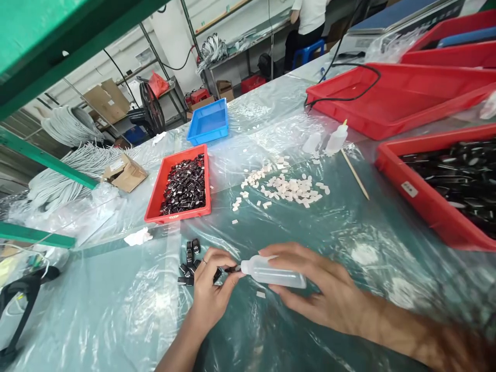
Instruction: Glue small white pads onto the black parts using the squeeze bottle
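My right hand point(315, 281) is closed around a translucent plastic squeeze bottle point(277, 272), which lies nearly level with its nozzle end pointing left. Between the thumb and fingers of my left hand point(213, 283) is a small black part point(231, 269), mostly hidden by the fingers. The bottle's tip meets or nearly meets that part; I cannot tell whether they touch. Several shiny black parts point(189, 257) lie in a cluster just left of my left hand. One small white piece point(261, 294) rests on the plastic-covered table below the bottle.
Loose white pieces point(292, 188) are spread beyond my hands. A red tray point(209, 206) of black parts stands behind left, a blue bin point(208, 135) farther back. At right are a wooden stick point(355, 174), another bottle point(336, 138) and red trays point(422, 219). A person point(310, 23) sits far behind.
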Tool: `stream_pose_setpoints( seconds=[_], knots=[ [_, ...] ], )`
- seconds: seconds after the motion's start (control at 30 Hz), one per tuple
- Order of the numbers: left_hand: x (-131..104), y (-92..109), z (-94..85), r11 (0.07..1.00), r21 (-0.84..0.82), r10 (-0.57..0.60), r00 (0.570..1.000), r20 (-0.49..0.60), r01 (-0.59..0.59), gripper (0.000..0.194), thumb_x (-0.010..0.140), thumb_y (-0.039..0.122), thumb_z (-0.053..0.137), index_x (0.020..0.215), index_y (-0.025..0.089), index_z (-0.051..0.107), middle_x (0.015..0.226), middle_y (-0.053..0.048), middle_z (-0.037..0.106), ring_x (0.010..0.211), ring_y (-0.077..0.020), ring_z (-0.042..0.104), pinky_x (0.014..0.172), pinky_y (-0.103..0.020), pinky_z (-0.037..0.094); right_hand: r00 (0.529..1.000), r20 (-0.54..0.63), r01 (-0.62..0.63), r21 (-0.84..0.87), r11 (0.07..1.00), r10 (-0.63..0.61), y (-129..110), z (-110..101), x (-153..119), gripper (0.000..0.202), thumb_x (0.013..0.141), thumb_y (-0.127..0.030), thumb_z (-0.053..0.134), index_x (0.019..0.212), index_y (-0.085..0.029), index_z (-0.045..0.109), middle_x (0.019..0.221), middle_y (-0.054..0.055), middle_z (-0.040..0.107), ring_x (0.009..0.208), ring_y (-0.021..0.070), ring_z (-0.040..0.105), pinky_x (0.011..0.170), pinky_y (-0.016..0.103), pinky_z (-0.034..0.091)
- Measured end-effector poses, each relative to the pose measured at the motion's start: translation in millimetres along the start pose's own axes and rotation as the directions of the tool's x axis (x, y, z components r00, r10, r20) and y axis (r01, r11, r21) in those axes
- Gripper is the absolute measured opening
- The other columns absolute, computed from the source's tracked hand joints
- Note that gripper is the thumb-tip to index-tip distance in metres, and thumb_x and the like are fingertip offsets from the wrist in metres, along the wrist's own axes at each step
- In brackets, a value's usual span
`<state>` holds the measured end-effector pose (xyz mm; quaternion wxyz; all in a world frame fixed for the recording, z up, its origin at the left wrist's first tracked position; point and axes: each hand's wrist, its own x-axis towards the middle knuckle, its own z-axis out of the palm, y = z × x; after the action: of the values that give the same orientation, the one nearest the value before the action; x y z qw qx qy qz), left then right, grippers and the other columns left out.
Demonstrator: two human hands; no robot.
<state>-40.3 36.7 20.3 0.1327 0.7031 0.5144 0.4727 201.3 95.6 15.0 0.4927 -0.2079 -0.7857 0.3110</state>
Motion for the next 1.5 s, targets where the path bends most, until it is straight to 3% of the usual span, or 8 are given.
stream_pose_setpoints(
  seconds=[0.1,0.23,0.4,0.57,1.0,1.3,1.4,1.5],
  knots=[
    [-3,1,-0.5,0.999,-0.029,-0.022,1.0,0.01,0.023,0.012,0.098,0.031,0.081,0.102,0.027,0.071,0.091,0.0,0.072,0.081,-0.018,0.071,0.071,-0.03,0.058,0.993,0.008,0.12,-0.118,0.986,-0.12,-4,-1,-2,0.059,0.094,-0.009,0.069,0.146,-0.034,0.057,0.123,0.011,0.082,0.106,0.0246,0.085,0.088,0.032,0.074],
    [-4,1,-0.3,0.997,-0.062,-0.044,0.999,0.025,0.045,0.01,0.098,0.03,0.081,0.102,0.027,0.072,0.091,0.0,0.072,0.081,-0.018,0.07,0.072,-0.031,0.057,0.988,0.026,0.152,-0.167,0.974,-0.15,-7,-2,-3,0.056,0.094,-0.007,0.067,0.144,-0.03,0.057,0.122,0.013,0.081,0.107,0.0242,0.084,0.089,0.034,0.074],
    [-3,2,0.4,0.988,-0.109,-0.107,0.994,0.036,0.11,0.013,0.096,0.031,0.085,0.101,0.029,0.073,0.092,0.0,0.072,0.081,-0.0182,0.071,0.071,-0.031,0.058,0.999,0.015,0.052,-0.063,0.997,-0.052,-5,-3,0,0.051,0.095,-0.01,0.067,0.139,-0.033,0.057,0.12,0.011,0.08,0.104,0.0222,0.084,0.082,0.029,0.073],
    [-5,1,1.6,0.992,-0.1,-0.071,0.997,0.038,0.075,0.012,0.096,0.032,0.084,0.102,0.03,0.074,0.094,0.0,0.072,0.085,-0.0202,0.072,0.074,-0.034,0.059,0.999,0.049,-0.025,0.077,0.997,0.021,1,-8,6,0.048,0.093,-0.013,0.069,0.135,-0.034,0.056,0.116,0.008,0.079,0.1,0.0218,0.083,0.075,0.027,0.07],
    [-4,1,3.0,0.994,-0.098,-0.04,0.998,0.05,0.045,0.008,0.098,0.03,0.082,0.1,0.028,0.075,0.093,-0.002,0.073,0.082,-0.0206,0.072,0.071,-0.034,0.058,0.998,0.066,0.005,0.019,1.0,-0.007,-2,-12,5,0.053,0.091,-0.012,0.068,0.137,-0.034,0.056,0.115,0.009,0.081,0.097,0.023,0.084,0.074,0.03,0.071],
    [-3,2,7.0,0.99,-0.125,-0.049,0.996,0.072,0.058,0.01,0.099,0.031,0.081,0.099,0.027,0.072,0.09,-0.001,0.071,0.082,-0.0189,0.07,0.07,-0.031,0.056,0.978,0.127,0.195,-0.291,0.937,-0.164,-13,-18,2,0.055,0.088,-0.011,0.069,0.14,-0.027,0.061,0.119,0.012,0.083,0.103,0.0277,0.085,0.084,0.038,0.078],
    [-4,2,8.4,0.991,-0.128,-0.032,0.997,0.063,0.04,0.011,0.1,0.033,0.08,0.099,0.026,0.071,0.089,-0.002,0.07,0.082,-0.0194,0.07,0.069,-0.031,0.056,0.939,0.181,0.342,-0.396,0.852,-0.292,-14,-19,-4,0.045,0.087,-0.012,0.069,0.129,-0.026,0.073,0.117,0.011,0.085,0.101,0.0303,0.085,0.082,0.041,0.08],
    [-5,1,8.8,0.993,-0.117,-0.013,0.997,0.07,0.021,0.009,0.1,0.031,0.079,0.101,0.026,0.072,0.09,-0.003,0.071,0.083,-0.0205,0.07,0.071,-0.033,0.058,0.913,0.224,0.406,-0.454,0.793,-0.34,-17,-22,-7,0.039,0.085,-0.01,0.071,0.116,-0.032,0.081,0.115,0.007,0.086,0.095,0.029,0.086,0.075,0.038,0.08]
  ],
)
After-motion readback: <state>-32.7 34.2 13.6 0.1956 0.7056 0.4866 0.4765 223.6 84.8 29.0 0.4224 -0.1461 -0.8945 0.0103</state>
